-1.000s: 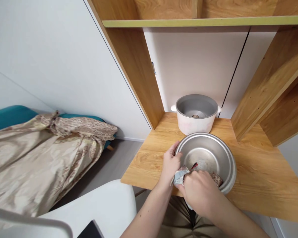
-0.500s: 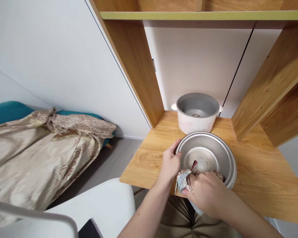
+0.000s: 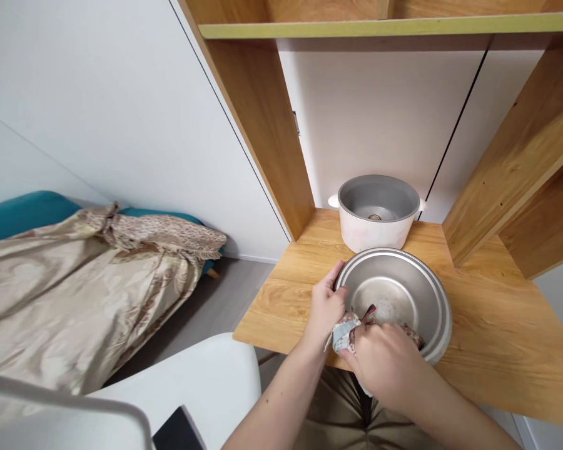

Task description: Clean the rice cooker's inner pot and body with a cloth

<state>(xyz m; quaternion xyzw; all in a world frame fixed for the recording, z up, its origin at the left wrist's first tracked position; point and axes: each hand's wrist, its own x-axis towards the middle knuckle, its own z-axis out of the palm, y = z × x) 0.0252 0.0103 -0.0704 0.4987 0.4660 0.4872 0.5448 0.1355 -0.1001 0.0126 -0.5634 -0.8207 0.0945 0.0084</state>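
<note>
On the wooden desk stands a round metal pot, tilted slightly toward me, with pale marks on its bottom. My left hand grips its left rim, thumb over the edge. My right hand is closed around a bunched, brown-and-white patterned cloth, pressing it against the pot's near inner wall. The cloth has a light blue part, and a small red and black strip sticks up beside it. Part of the cloth is hidden under my fingers. Just behind the pot sits a white rice cooker body, open at the top, with grey insides.
Wooden uprights and a green-edged shelf frame the desk. At the lower left is a white chair with a dark flat object on it. Farther left lies a teal sofa under a beige cover.
The view has shifted slightly, moving the scene a little to the right. My right hand has moved slightly along the pot's near wall with the cloth; my left hand keeps its hold.
</note>
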